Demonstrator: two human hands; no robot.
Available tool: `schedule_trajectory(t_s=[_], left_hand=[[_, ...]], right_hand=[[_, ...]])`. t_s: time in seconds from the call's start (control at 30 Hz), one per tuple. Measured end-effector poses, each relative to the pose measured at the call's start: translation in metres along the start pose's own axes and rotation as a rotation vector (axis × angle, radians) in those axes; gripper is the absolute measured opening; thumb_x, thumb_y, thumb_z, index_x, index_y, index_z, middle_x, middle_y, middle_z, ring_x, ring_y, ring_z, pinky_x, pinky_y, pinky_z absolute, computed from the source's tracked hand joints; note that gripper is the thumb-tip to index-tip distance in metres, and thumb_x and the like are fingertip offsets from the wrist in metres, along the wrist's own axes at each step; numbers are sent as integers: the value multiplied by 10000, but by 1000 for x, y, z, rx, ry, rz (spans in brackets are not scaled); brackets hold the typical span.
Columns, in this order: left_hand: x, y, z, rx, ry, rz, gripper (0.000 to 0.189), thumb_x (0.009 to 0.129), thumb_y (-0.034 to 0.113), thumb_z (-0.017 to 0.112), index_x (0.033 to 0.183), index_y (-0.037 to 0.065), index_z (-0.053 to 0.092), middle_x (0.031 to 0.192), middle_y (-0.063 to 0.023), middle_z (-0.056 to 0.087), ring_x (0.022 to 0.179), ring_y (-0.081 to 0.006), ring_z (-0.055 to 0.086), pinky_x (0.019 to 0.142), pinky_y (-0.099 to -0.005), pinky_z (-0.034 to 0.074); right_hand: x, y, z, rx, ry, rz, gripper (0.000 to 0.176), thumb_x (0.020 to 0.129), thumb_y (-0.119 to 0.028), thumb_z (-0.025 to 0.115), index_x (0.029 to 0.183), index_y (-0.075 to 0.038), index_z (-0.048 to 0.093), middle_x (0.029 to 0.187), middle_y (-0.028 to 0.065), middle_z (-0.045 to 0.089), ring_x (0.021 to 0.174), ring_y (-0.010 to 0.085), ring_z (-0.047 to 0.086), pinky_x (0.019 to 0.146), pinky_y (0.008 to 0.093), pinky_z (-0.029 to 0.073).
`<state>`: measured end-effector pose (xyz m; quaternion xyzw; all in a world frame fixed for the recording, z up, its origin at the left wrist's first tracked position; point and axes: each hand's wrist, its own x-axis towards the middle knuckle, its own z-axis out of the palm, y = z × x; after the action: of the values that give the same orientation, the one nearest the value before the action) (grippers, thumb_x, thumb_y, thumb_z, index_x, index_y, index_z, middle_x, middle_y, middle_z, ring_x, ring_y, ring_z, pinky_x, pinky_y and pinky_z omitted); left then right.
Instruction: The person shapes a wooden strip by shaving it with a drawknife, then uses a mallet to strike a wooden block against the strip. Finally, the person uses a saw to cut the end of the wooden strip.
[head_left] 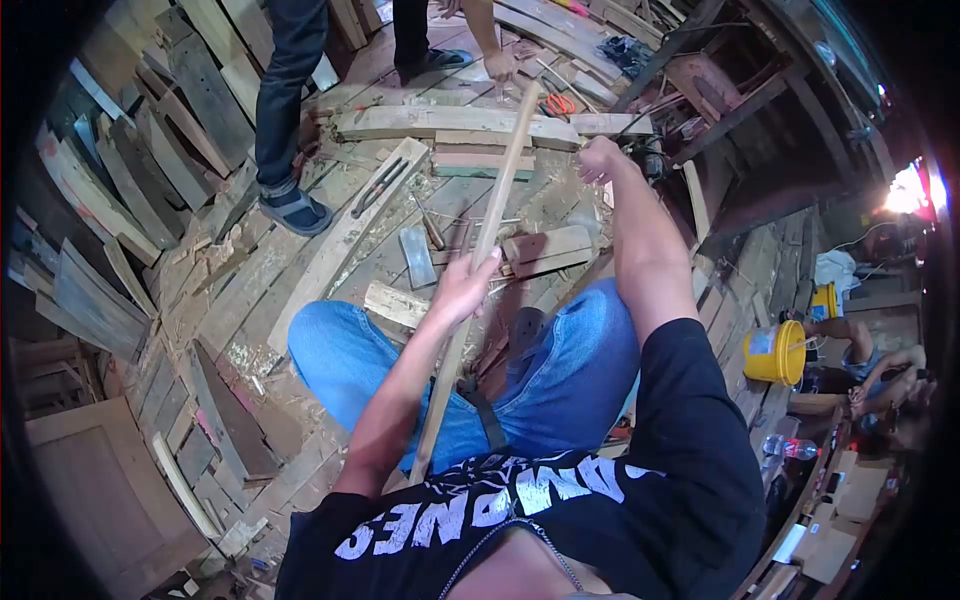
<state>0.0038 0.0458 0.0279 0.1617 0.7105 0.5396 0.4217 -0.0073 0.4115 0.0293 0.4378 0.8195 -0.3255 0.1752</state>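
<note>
A long thin wooden strip (508, 170) runs from my lap up past my knees, slanting to the upper right. Around its middle the fingers of my left hand (468, 284) are wrapped. My right hand (600, 160) is stretched forward to the right of the strip, apart from it; its fingers are curled, and what they hold, if anything, is too small to tell. Below my left hand's far side lie a metal-grey block (417, 257) and a pale wood block (397, 303). Another wood block (548, 250) lies between my two hands.
Another person (290, 90) stands ahead, one hand reaching down near orange-handled scissors (557, 104). A long board (350, 230) bears a dark tool (380, 188). Boards lean at left. Yellow buckets (775, 354) and another person (890, 380) are at right.
</note>
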Motion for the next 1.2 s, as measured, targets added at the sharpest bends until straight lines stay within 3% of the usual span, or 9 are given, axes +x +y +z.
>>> schedule_trajectory(t_s=[0.1,0.57,0.63,0.67,1.1,1.2], left_hand=[[3,-18,5,76,-8,-81,471,926,475,516,904,6,560,564,1,469,420,-93,463,385,-258,375],[0,-23,1,161,10,-79,517,893,489,554,980,-19,592,604,-25,510,449,-123,515,434,-288,423],[0,-25,2,162,14,-89,521,893,488,555,996,-22,590,608,-24,510,452,-121,515,435,-290,423],[2,-28,1,149,-11,-80,514,895,482,556,1009,-18,589,609,-24,510,454,-119,515,437,-288,429],[4,-29,3,140,8,-100,458,900,458,575,972,6,581,600,-8,505,469,-108,511,436,-279,433],[0,-28,3,112,8,-91,444,905,449,574,962,9,574,598,-7,504,474,-105,510,441,-270,433]], right_hand=[[-5,5,-4,24,-21,36,266,841,-174,499,953,-16,681,956,92,706,822,219,700,679,343,555],[5,21,-8,64,-16,61,297,862,-173,524,1066,11,635,996,111,695,862,221,691,730,368,560],[4,18,-7,84,-28,39,325,832,-212,552,1085,-19,616,1003,135,686,853,258,685,748,435,535],[3,17,-7,70,1,48,282,827,-172,554,1017,10,654,959,106,701,830,222,696,691,372,564],[5,18,-9,87,-12,74,229,849,-184,565,958,-8,662,980,104,696,783,196,697,591,347,562],[20,29,-10,-121,-102,-60,230,855,-186,563,971,-10,655,1001,100,692,779,182,696,574,342,561]])
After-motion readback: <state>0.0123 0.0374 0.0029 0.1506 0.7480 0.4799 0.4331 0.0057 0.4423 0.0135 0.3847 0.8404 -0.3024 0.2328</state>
